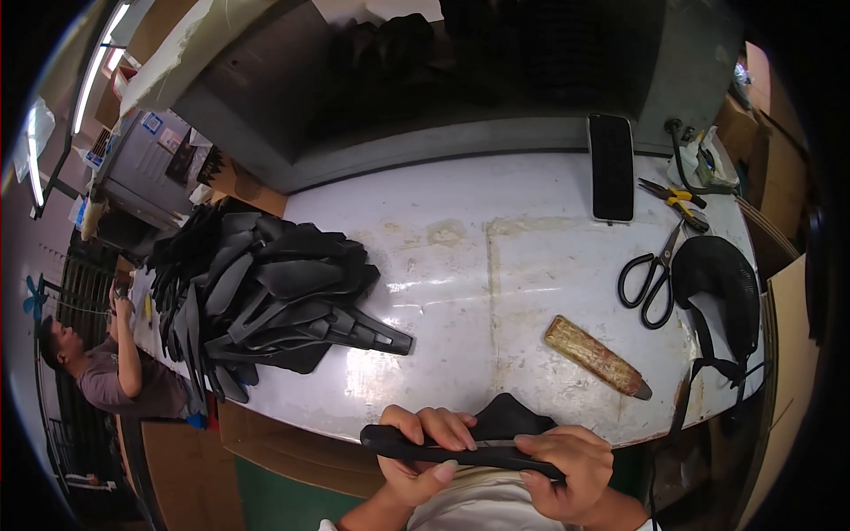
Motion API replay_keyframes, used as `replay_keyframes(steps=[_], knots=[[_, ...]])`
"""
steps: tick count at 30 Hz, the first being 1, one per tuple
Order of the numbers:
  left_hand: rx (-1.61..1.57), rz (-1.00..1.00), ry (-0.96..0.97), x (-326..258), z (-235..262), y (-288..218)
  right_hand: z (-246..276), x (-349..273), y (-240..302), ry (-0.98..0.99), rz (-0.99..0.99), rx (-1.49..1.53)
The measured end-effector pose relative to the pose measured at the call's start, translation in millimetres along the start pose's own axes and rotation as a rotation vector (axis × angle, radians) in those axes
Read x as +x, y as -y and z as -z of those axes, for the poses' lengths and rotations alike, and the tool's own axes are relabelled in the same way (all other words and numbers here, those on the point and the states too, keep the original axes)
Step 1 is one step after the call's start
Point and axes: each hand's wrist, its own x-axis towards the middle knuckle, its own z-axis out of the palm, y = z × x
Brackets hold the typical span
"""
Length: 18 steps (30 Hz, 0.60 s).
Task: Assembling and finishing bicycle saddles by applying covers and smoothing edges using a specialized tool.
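Close to my body, at the table's near edge, a black, bendable, sheet-like piece (496, 455) is stretched between my two hands. My left hand (414, 456) grips its left end, fingers over the top and thumb below. Around its right end my right hand (571, 467) is closed, thumb and fingers pinching the edge. A pointed black flap rises behind the fingers; I cannot tell whether it belongs to the same piece. Beyond my left hand lies a heap of similar black shaped pieces (283, 270). Beyond my right hand is a worn, tape-wrapped tool (595, 356) with a dark tip.
The white table (443, 265) also bears black-handled scissors (655, 276), yellow-handled pliers (675, 193), a phone (611, 168) and a black strapped pouch-like thing (722, 288). A grey metal housing (381, 146) stands behind. Another person (124, 372) works at far left. Cardboard (292, 447) is below the near edge.
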Motion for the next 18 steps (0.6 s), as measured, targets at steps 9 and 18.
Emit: replay_keyframes(steps=[9, 18], knots=[[0.045, -0.022, -0.17, -3.7, -14.0, 2.6, 0.3, 4.3, 0.4, 0.014, -0.019, -0.014], [0.058, -0.007, -0.103, -7.0, -9.1, 12.1, -1.6, 1.4, 0.8, 0.015, 0.037, -0.03]])
